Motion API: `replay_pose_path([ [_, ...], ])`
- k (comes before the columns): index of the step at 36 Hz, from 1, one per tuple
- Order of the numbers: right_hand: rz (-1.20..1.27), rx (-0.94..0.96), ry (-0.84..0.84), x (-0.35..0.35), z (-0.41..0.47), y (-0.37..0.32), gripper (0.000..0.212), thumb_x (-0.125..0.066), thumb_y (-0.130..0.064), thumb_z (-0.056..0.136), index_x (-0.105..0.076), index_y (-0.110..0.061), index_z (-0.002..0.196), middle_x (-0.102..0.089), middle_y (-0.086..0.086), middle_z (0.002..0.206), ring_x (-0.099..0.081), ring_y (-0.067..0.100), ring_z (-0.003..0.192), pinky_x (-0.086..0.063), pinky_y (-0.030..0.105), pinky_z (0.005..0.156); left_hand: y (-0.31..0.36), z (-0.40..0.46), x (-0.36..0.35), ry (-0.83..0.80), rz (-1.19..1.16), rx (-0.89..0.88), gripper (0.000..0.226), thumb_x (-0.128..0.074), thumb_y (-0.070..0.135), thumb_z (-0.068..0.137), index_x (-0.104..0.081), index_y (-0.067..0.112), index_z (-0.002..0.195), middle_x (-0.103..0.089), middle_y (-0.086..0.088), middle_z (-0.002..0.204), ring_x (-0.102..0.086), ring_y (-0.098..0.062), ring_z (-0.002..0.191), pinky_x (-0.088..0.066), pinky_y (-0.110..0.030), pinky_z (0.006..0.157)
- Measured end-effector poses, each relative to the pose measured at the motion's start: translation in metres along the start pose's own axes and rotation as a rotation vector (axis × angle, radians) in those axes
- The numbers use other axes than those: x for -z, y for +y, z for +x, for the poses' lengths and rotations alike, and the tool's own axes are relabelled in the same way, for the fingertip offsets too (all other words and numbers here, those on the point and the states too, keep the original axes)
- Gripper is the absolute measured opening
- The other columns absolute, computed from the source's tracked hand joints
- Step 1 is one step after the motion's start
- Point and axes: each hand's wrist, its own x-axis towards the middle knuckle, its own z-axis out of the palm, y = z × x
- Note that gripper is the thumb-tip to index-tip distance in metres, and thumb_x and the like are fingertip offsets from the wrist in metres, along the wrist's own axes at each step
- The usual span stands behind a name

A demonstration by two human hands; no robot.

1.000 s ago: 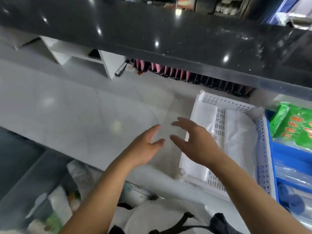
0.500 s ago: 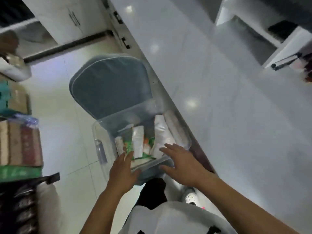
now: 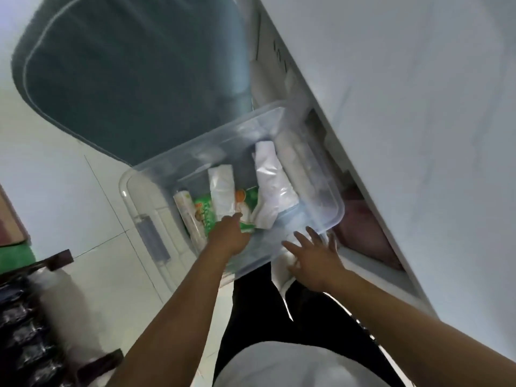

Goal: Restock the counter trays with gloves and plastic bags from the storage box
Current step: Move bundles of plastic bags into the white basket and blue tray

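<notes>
The left hand (image 3: 230,233) reaches down inside the clear storage box (image 3: 195,160), its fingers curled out of sight among the packets, so I cannot tell whether it grips anything; its knuckles touch the green printed packet (image 3: 205,216). Just beyond the fingers stands a white folded bag bundle (image 3: 222,191), to its left a pale roll (image 3: 187,213) lies against the box wall, and further right a larger white plastic bag pack (image 3: 269,185) leans toward the far corner. The right hand (image 3: 314,256) hovers spread, fingers splayed and holding nothing, at the box's near right corner, its fingertips at the rim or just outside it; the blur makes contact uncertain. Right of that hand the white counter edge (image 3: 363,169) runs diagonally close by, leaving only a narrow gap where a dark pinkish recess (image 3: 365,227) shows beneath, its contents unreadable. Beyond the box, the grey-green lid (image 3: 125,74) stands tilted up, closing off the far side. Left of the left forearm the white tiled floor (image 3: 69,191) lies open. At the far left edge, dark stacked goods (image 3: 25,317) and a green strip are cut off by the frame. Below the arms, black trousers (image 3: 265,308) and a white shirt hem fill the foreground.
</notes>
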Motion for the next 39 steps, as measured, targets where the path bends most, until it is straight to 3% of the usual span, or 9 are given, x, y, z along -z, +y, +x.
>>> replay_pose_path([
  [11, 0.142, -0.081, 0.125, -0.025, 0.008, 0.008, 0.054, -0.034, -0.054, 0.095, -0.025, -0.047, 0.148, -0.014, -0.015, 0.163, 0.012, 0.01, 0.15, 0.017, 0.056, 0.114, 0.068, 0.163, 0.0, -0.025, -0.439, 0.196, 0.052, -0.062, 0.021, 0.087, -0.05, 0.001, 0.133, -0.059, -0.023, 0.13, -0.061, -0.038, 0.114, -0.052, -0.046, 0.097],
  [13, 0.218, -0.089, 0.137, -0.026, 0.009, 0.009, 0.052, -0.032, -0.053, 0.096, -0.028, -0.046, 0.147, -0.016, -0.017, 0.162, 0.014, 0.006, 0.149, 0.018, 0.051, 0.114, 0.074, 0.179, -0.008, 0.001, -0.466, 0.234, 0.048, -0.063, 0.018, 0.087, -0.054, 0.002, 0.132, -0.061, -0.02, 0.13, -0.061, -0.037, 0.117, -0.052, -0.035, 0.093],
  [16, 0.294, -0.096, 0.153, -0.026, 0.009, 0.008, 0.049, -0.035, -0.049, 0.097, -0.032, -0.044, 0.146, -0.018, -0.018, 0.161, 0.016, 0.003, 0.148, 0.011, 0.05, 0.117, 0.081, 0.191, -0.021, 0.05, -0.516, 0.243, 0.039, -0.058, 0.014, 0.094, -0.057, 0.003, 0.132, -0.061, -0.015, 0.133, -0.06, -0.031, 0.122, -0.051, -0.013, 0.064],
  [19, 0.346, -0.104, 0.138, -0.025, 0.008, 0.007, 0.049, -0.038, -0.044, 0.098, -0.033, -0.041, 0.146, -0.017, -0.017, 0.162, 0.017, 0.004, 0.148, 0.005, 0.054, 0.119, 0.08, 0.192, -0.027, 0.054, -0.498, 0.24, 0.03, -0.059, 0.011, 0.094, -0.063, 0.004, 0.123, -0.066, -0.013, 0.125, -0.062, -0.032, 0.119, -0.051, -0.024, 0.084],
  [24, 0.384, -0.114, 0.13, -0.018, 0.006, 0.004, 0.049, -0.04, -0.043, 0.098, -0.035, -0.038, 0.146, -0.017, -0.015, 0.162, 0.016, 0.006, 0.149, 0.003, 0.055, 0.119, 0.07, 0.194, -0.025, 0.127, -0.523, 0.265, 0.041, -0.052, 0.005, 0.088, -0.057, -0.001, 0.128, -0.064, -0.022, 0.126, -0.063, -0.036, 0.115, -0.055, -0.043, 0.095],
  [26, 0.388, -0.122, 0.114, -0.013, 0.004, 0.003, 0.049, -0.04, -0.043, 0.098, -0.035, -0.038, 0.147, -0.017, -0.014, 0.162, 0.015, 0.005, 0.149, 0.004, 0.054, 0.119, 0.068, 0.183, -0.02, 0.127, -0.509, 0.215, 0.039, -0.055, 0.005, 0.085, -0.061, 0.001, 0.124, -0.066, -0.017, 0.122, -0.064, -0.035, 0.11, -0.055, -0.038, 0.089],
  [31, 0.525, -0.133, 0.144, 0.013, -0.008, -0.001, 0.049, -0.047, -0.042, 0.097, -0.039, -0.038, 0.145, -0.036, -0.012, 0.155, -0.01, 0.008, 0.149, -0.003, 0.045, 0.121, 0.066, 0.13, 0.0, 0.172, -0.522, 0.024, 0.018, -0.064, 0.009, 0.085, -0.064, 0.006, 0.103, -0.07, -0.012, 0.103, -0.066, -0.027, 0.093, -0.051, -0.026, 0.066],
  [35, 0.637, -0.093, 0.246, 0.039, -0.029, -0.004, 0.046, -0.055, -0.04, 0.094, -0.049, -0.034, 0.14, -0.051, -0.011, 0.144, -0.043, 0.01, 0.133, -0.027, 0.026, 0.109, 0.061, 0.074, 0.019, 0.185, -0.718, -0.074, 0.029, -0.067, 0.01, 0.087, -0.062, 0.013, 0.116, -0.068, -0.006, 0.115, -0.064, -0.026, 0.105, -0.054, -0.038, 0.091],
  [39, 0.764, -0.042, 0.327, 0.064, -0.05, -0.01, 0.044, -0.06, -0.042, 0.091, -0.053, -0.04, 0.134, -0.055, -0.019, 0.135, -0.054, 0.0, 0.113, -0.036, 0.012, 0.093, 0.054, 0.015, 0.043, 0.198, -0.866, -0.154, 0.027, -0.067, 0.013, 0.09, -0.063, 0.037, 0.101, -0.068, 0.012, 0.107, -0.064, -0.019, 0.106, -0.054, -0.036, 0.088],
])
